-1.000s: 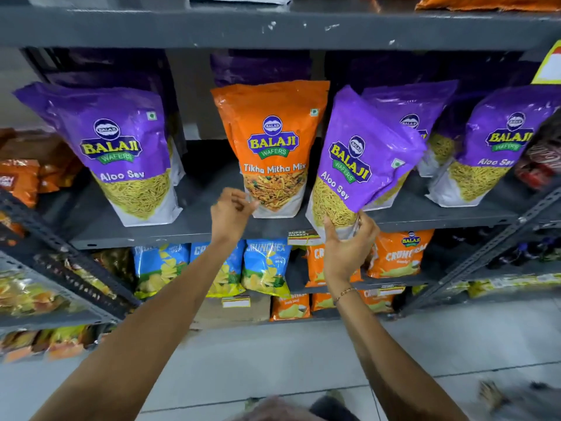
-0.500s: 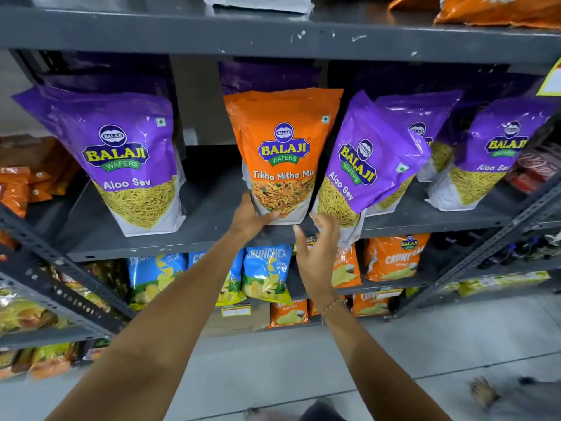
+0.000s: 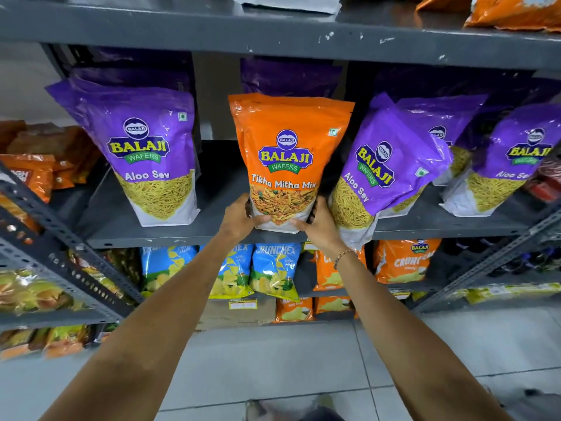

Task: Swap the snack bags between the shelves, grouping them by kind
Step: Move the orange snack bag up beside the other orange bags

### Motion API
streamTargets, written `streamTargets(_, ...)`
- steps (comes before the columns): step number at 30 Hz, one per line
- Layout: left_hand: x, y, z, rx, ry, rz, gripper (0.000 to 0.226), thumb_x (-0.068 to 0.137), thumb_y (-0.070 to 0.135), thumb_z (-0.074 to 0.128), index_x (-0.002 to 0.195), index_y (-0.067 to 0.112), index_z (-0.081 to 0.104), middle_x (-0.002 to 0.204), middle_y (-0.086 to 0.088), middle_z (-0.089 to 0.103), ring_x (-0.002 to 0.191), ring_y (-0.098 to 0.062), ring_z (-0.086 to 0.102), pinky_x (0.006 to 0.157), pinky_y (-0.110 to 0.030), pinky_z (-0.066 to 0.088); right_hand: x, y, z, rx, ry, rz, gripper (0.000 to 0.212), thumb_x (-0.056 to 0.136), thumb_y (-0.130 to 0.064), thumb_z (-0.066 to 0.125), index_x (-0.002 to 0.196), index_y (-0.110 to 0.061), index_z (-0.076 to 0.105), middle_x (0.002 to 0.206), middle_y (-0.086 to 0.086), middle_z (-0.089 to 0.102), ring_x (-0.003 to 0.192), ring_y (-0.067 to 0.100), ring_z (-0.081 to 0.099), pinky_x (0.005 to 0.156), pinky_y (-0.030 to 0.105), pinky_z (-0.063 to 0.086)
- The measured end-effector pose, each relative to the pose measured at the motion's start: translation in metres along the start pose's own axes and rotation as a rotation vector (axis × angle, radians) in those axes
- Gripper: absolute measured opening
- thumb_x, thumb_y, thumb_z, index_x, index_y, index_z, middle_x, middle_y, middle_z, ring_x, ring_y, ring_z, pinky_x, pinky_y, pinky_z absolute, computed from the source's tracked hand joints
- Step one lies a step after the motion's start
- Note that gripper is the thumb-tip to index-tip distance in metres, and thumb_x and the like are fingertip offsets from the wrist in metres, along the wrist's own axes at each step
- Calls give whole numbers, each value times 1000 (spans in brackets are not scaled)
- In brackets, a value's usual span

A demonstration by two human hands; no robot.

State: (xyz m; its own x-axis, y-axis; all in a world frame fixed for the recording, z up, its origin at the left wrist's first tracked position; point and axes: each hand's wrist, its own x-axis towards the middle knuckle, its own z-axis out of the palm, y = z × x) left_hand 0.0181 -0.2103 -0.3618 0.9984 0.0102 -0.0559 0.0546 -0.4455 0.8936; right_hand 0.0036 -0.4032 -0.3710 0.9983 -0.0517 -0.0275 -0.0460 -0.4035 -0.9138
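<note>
An orange Tikha Mitha Mix bag [image 3: 288, 147] stands upright in the middle of the grey middle shelf [image 3: 182, 235]. My left hand [image 3: 239, 218] grips its lower left corner and my right hand [image 3: 321, 224] grips its lower right corner. Purple Aloo Sev bags stand around it: one at the left [image 3: 145, 147], a tilted one just to the right [image 3: 382, 165] leaning against my right hand's side, and two more further right [image 3: 516, 159]. More purple bags sit behind in shadow.
The top shelf [image 3: 273, 34] holds orange bags [image 3: 516, 10] at the right and a white-bottomed bag [image 3: 288, 1]. Below are blue Crunchex bags [image 3: 273, 268] and orange Crunchem bags [image 3: 403, 259]. A side rack [image 3: 60, 244] juts at the left. Tiled floor lies beneath.
My right hand left the tilted purple bag and moved left. Both hands closed on the bottom corners of the orange bag. The view has moved closer to the shelf.
</note>
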Motion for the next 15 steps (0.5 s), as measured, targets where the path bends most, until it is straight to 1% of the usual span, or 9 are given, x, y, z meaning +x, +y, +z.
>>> streamTargets(2,-6,-3,-5,7,-9,-10,59,68,20,81,119,10,55,117,-10,67,104,-24,62,85,-34,49,-4,0,0,37,-9,13,65,70,-14,82,118,-21,38,131,8,57,124,24,54,105,51,46)
streamTargets(3,-9,-3,-6,14,-12,-7,59,67,20,81,119,10,55,117,-10,67,105,-25,63,88,-37,51,-7,-1,1,46,5,5,65,69,-12,82,117,-18,39,129,10,58,122,25,55,103,49,47)
streamTargets(5,-18,-4,-10,21,-12,5,59,66,19,82,118,12,55,116,-10,68,105,-25,63,92,-42,52,-17,-3,3,67,44,-22,66,69,-10,83,119,-10,41,127,13,60,121,28,56,100,44,49)
streamTargets(6,-24,-3,-11,28,-8,15,58,66,18,82,118,13,56,115,-9,68,104,-24,64,93,-43,52,-21,-2,5,79,51,-38,66,69,-8,82,121,-8,42,127,13,60,120,28,57,99,44,49)
streamTargets(9,-42,0,-16,49,13,40,57,67,17,81,118,14,55,115,-8,69,103,-23,64,93,-41,52,-36,-3,6,116,50,-88,66,71,-8,81,126,-8,45,126,11,62,118,25,59,99,44,50)
streamTargets(13,-71,16,-29,79,51,108,59,64,31,79,116,20,54,111,-8,70,102,-30,65,92,-51,51,-57,-18,-5,196,33,-159,64,70,-4,80,126,-9,49,124,10,64,115,22,61,96,35,53)
streamTargets(15,-88,31,-38,89,68,135,57,67,27,80,117,18,54,110,-5,69,103,-29,64,94,-49,51,-70,-32,-13,230,29,-202,62,69,-1,81,122,-12,50,119,7,65,111,19,62,92,29,54)
